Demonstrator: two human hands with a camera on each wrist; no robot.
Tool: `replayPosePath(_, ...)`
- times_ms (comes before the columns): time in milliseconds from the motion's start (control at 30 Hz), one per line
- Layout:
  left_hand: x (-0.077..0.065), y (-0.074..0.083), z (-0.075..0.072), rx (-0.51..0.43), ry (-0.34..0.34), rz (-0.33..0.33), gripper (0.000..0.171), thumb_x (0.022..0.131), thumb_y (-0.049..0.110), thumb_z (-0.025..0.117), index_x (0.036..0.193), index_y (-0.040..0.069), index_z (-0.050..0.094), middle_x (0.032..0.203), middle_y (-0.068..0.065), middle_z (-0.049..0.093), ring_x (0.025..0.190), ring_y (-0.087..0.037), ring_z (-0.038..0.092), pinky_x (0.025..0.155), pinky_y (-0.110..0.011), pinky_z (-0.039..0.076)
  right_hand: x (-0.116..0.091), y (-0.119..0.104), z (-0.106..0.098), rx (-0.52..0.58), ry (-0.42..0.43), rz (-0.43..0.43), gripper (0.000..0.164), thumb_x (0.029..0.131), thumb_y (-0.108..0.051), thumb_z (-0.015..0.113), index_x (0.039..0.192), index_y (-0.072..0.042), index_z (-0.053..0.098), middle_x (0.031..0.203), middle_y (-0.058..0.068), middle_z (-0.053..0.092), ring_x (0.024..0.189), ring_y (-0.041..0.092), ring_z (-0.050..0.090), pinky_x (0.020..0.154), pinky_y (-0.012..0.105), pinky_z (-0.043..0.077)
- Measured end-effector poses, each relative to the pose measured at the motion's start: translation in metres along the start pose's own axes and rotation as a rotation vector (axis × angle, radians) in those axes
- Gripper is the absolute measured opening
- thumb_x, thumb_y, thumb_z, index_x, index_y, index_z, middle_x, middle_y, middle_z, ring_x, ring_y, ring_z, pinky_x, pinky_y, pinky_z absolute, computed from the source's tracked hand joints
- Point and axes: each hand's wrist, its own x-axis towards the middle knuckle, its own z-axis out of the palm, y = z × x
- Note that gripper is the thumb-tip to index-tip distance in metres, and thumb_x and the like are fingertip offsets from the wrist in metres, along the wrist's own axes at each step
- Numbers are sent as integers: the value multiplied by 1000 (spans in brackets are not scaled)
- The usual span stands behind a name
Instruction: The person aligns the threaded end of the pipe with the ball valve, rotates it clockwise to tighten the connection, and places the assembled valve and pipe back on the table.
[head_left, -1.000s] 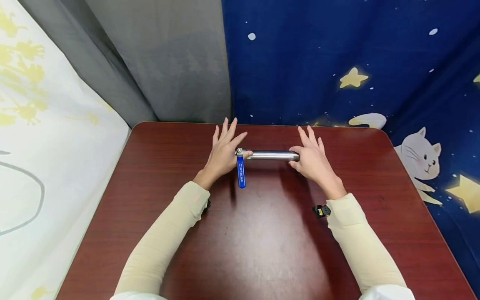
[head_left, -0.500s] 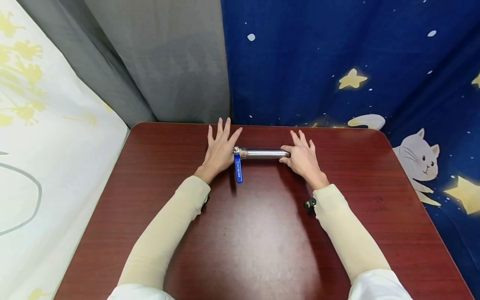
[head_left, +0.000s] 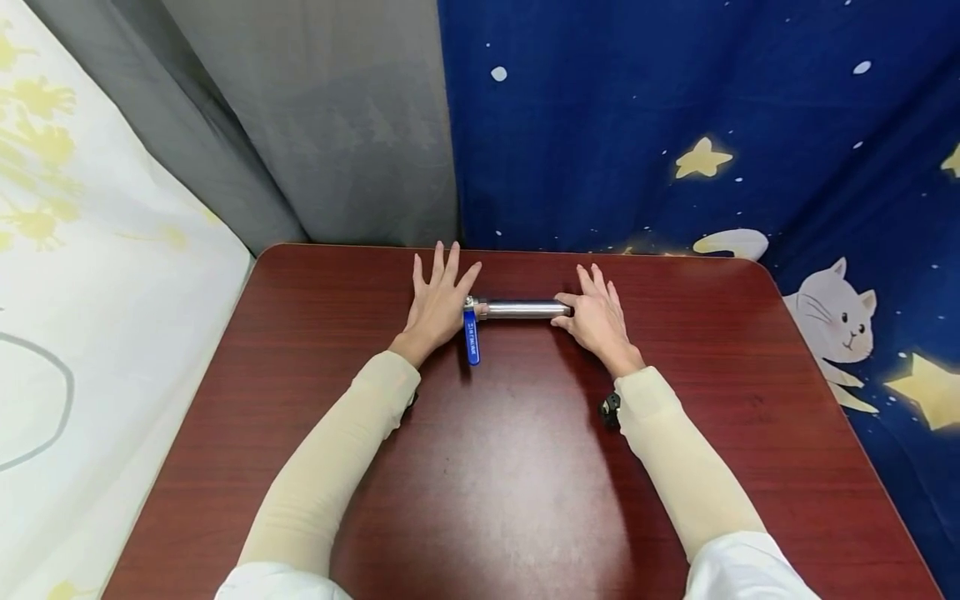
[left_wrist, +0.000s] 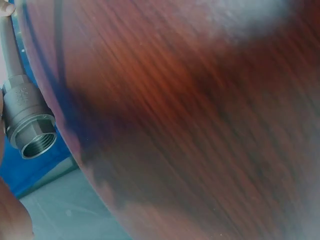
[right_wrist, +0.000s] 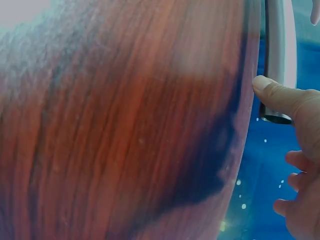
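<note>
A shiny metal pipe lies crosswise between my hands, joined at its left end to a ball valve with a blue lever handle. My left hand holds the valve body between thumb and palm side, its other fingers spread out. At the other end, my right hand pinches the pipe between thumb and forefinger. The right thumb presses near the pipe's open end in the right wrist view. Threads show inside the valve's open mouth in the left wrist view. Shadows fall on the tabletop below.
The dark red wooden table has rounded far corners. Behind it hang a grey curtain and a blue curtain with stars and a cat. White patterned cloth covers the left side.
Both hands have shifted left with the pipe and valve, the right hand more than the left. Pipe and lever look somewhat smaller in the head view. Both grips stay the same.
</note>
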Motion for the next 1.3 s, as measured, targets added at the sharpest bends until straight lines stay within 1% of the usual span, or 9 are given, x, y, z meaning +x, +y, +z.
replayPosePath(167, -2, -3, 6, 38, -13, 8, 66, 87, 59, 40, 143, 26, 29, 150, -17, -1, 131, -35, -19, 97, -63, -5, 2, -3, 9, -15, 8, 13, 42, 70, -38, 75, 109, -25, 68, 146, 14, 25, 136, 26, 2, 103, 52, 9)
replayPosePath(300, -8, -3, 11, 74, -27, 50, 55, 88, 51, 46, 139, 33, 36, 149, -18, 5, 131, -36, -18, 96, -65, -2, 2, -4, 16, -33, 18, 4, 41, 69, -37, 76, 107, -25, 69, 144, 15, 27, 135, 30, 8, 103, 53, 9)
replayPosePath(467, -11, -3, 14, 97, -18, 81, 50, 89, 52, 44, 136, 36, 39, 149, -18, 6, 131, -37, -17, 96, -66, 0, -2, -6, 20, -40, 4, 36, 41, 69, -37, 75, 108, -26, 69, 144, 15, 28, 135, 30, 8, 101, 55, 12)
replayPosePath(767, -11, -5, 15, 6, -60, 89, 50, 88, 53, 45, 135, 37, 41, 148, -16, 13, 134, -36, -8, 99, -62, 3, -4, -7, 19, -29, -57, 69, 43, 77, -36, 69, 118, -25, 62, 145, 16, 25, 133, 34, 13, 100, 56, 16)
replayPosePath(867, -12, -7, 15, -20, -76, 90, 55, 86, 47, 54, 137, 35, 38, 148, -17, 15, 134, -35, -8, 99, -60, 4, -4, -8, 17, -27, -84, 71, 43, 79, -33, 68, 120, -24, 61, 145, 17, 24, 132, 35, 16, 99, 56, 19)
replayPosePath(967, -14, -10, 15, -40, -117, 67, 66, 82, 52, 56, 141, 34, 31, 148, -17, 13, 133, -34, -10, 100, -59, 5, -3, -7, 14, -18, -121, 71, 44, 80, -32, 67, 122, -22, 59, 145, 18, 23, 132, 37, 16, 99, 56, 20)
replayPosePath(1100, -17, -9, 15, -98, -167, 31, 78, 78, 62, 53, 144, 32, 23, 148, -18, 12, 134, -37, -5, 101, -59, 5, -1, -3, 14, -23, -152, 78, 46, 80, -34, 67, 123, -23, 58, 146, 18, 22, 132, 38, 15, 98, 56, 23)
replayPosePath(1200, -19, -9, 14, -138, -198, 11, 80, 78, 54, 60, 144, 32, 20, 148, -18, 12, 134, -38, -1, 101, -58, 6, -2, 0, 14, -26, -174, 77, 48, 80, -35, 66, 126, -22, 56, 146, 19, 21, 131, 39, 15, 97, 55, 25)
replayPosePath(1300, -23, -12, 14, -175, -236, 12, 86, 77, 43, 65, 145, 33, 14, 149, -16, 10, 134, -34, -6, 101, -57, 5, -4, 4, 11, -13, -226, 76, 54, 80, -39, 64, 130, -22, 52, 147, 18, 18, 132, 38, 14, 97, 55, 25)
